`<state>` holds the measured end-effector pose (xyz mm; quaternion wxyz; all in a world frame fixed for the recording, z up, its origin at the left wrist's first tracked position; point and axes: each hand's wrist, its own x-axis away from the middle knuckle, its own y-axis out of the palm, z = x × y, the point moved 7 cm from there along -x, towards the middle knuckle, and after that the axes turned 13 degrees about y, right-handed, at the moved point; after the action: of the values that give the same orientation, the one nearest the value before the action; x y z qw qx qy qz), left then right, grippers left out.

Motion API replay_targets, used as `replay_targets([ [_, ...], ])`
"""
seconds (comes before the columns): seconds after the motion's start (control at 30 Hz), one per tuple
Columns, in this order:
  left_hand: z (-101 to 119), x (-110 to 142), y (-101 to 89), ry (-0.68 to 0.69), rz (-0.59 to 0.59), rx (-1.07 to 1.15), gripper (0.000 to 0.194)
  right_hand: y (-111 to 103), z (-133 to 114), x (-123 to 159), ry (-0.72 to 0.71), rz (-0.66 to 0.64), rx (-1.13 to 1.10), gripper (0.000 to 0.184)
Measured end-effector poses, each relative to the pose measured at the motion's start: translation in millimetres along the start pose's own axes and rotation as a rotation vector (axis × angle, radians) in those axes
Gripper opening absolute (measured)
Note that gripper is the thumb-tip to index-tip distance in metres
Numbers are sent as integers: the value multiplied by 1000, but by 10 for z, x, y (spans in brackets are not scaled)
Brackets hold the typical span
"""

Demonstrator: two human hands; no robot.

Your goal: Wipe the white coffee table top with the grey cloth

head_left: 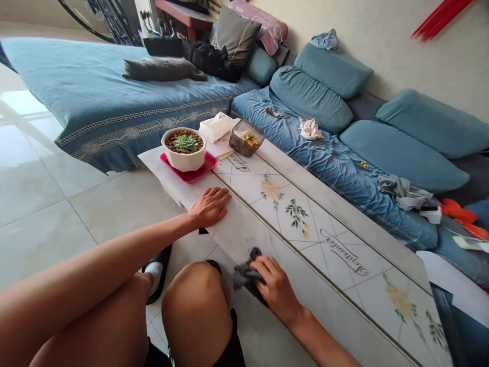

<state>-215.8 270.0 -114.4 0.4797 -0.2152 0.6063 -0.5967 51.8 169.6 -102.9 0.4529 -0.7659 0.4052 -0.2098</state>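
Note:
My left hand lies flat, fingers together and stretched out, on the near edge of a low white table with flower prints. My right hand is closed on a crumpled dark grey cloth and presses it on the tabletop close to the near edge. My knees show below the table's edge.
At the table's far end stand a white bowl with a succulent on a red tray, a tissue box and a clear container. A blue sofa with cushions runs along the far side, a blue bed behind.

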Motion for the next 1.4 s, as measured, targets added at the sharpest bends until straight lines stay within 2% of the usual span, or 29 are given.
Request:
replay_targets([
  [0.07, 9, 0, -14, 7, -6, -29, 42, 148, -182, -372, -18, 37, 20, 39],
  [0.13, 15, -1, -22, 16, -6, -45, 41, 204, -258, -481, -30, 61, 28, 38],
  [0.2, 16, -1, -20, 23, -1, -46, 41, 150, -185, -233, -34, 38, 29, 42],
  [0.3, 11, 0, -7, 25, 9, -36, 40, -56, 71, 414, -6, -27, 38, 48],
  [0.37, 9, 1, -3, 22, 11, -29, 40, -126, 148, 626, 6, -51, 59, 49],
  [0.43, 6, 1, -7, 15, 10, -27, 39, -52, 44, 493, -24, -43, 88, 47],
  [0.53, 9, -2, -19, 13, 10, -26, 40, 200, -278, -105, -75, 9, 99, 37],
  [0.6, 11, -2, -21, 18, 12, -27, 40, 294, -391, -390, -69, 23, 55, 31],
  [0.67, 10, 1, -17, 21, 14, -28, 40, 248, -310, -354, -33, 15, -2, 30],
  [0.8, 5, 5, -5, 30, 22, -20, 41, -144, 236, 299, 99, 31, -27, 30],
  [0.87, 2, 4, -8, 27, 28, -13, 40, -248, 380, 422, 124, 48, 0, 31],
  [0.93, 1, 3, -15, 19, 31, -13, 39, -170, 310, 211, 95, 67, 19, 33],
  [1.07, 11, 5, -14, 26, 14, -21, 40, 134, -70, -672, 69, 167, 47, 27],
  [1.13, 5, 12, -10, 35, 10, -22, 42, 160, -131, -822, 71, 191, 46, 27],
  [1.2, -9, 21, -4, 40, 15, -17, 44, 77, 19, -608, 65, 194, 36, 32],
  [1.23, -14, 25, 3, 43, 16, -12, 45, -4, 187, -411, 74, 202, 38, 34],
  [1.33, -20, 27, 36, 37, 6, 24, 47, -358, 922, 85, 192, 293, 95, 31],
  [1.4, -20, 21, 47, 14, -3, 50, 46, -577, 1330, 19, 294, 380, 151, 28],
])
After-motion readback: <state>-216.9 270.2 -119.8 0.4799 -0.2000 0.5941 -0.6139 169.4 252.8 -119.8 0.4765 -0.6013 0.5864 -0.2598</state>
